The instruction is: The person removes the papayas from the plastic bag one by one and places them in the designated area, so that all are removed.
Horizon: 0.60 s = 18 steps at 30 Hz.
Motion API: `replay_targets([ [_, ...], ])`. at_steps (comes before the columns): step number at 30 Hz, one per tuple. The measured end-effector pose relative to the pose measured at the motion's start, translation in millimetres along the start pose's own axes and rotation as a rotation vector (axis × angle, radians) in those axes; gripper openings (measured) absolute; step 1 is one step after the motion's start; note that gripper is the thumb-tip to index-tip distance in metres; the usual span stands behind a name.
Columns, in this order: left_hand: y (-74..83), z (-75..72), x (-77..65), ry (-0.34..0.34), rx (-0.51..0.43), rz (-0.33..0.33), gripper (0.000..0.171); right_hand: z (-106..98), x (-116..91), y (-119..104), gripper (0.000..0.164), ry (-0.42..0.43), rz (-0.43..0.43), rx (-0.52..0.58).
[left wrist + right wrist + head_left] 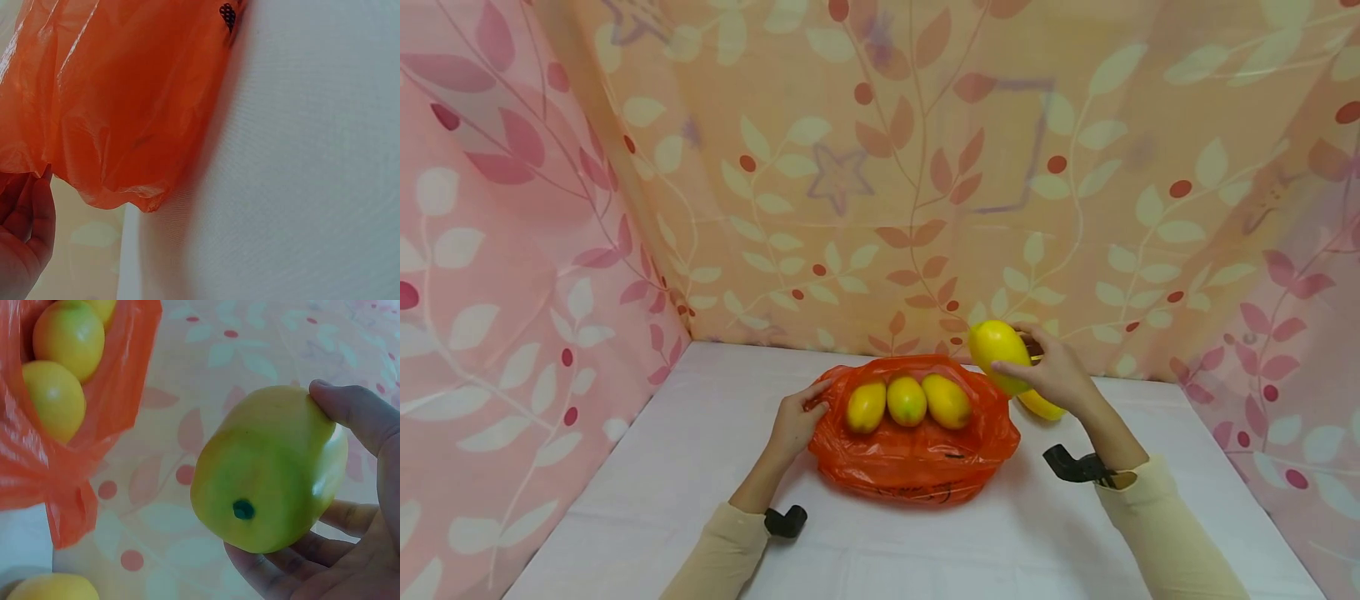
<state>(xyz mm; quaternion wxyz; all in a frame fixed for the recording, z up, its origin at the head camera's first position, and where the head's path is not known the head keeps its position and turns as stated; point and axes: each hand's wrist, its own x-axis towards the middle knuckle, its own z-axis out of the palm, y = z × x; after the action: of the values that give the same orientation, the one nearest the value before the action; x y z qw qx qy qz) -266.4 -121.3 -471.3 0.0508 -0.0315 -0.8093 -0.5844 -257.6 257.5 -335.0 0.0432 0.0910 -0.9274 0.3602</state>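
Note:
An orange-red plastic bag [917,471] lies with its mouth spread, and three yellow mangoes [907,402] sit side by side in it. My left hand [795,421] pinches the bag's rim on the left; in the left wrist view its fingertips [44,187] meet the bag's edge. Up above the bag's right side, my right hand [1054,375] grips another yellow mango [1000,346]. The right wrist view shows that mango's greenish end with a dark stem spot, thumb on one side and fingers on the other.
One more yellow mango [1042,406] lies on the white tabletop [700,467], right of the bag and partly hidden behind the right hand. Flower-patterned cloth walls [910,183] close off the back and both sides.

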Motion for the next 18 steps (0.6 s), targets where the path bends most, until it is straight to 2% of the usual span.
replay_targets([
  [5,-2.4,-0.1,1.4,0.006,0.006,-0.015,0.042,-8,2,4,0.073,0.008,0.018,-0.021],
  [13,-1.8,-0.3,2.0,0.005,-0.001,-0.016,0.041,-17,3,10,0.085,0.006,0.058,-0.030],
  [18,-3.2,0.0,1.7,0.008,-0.001,-0.018,0.041,-20,4,16,0.084,0.012,0.074,-0.013],
])
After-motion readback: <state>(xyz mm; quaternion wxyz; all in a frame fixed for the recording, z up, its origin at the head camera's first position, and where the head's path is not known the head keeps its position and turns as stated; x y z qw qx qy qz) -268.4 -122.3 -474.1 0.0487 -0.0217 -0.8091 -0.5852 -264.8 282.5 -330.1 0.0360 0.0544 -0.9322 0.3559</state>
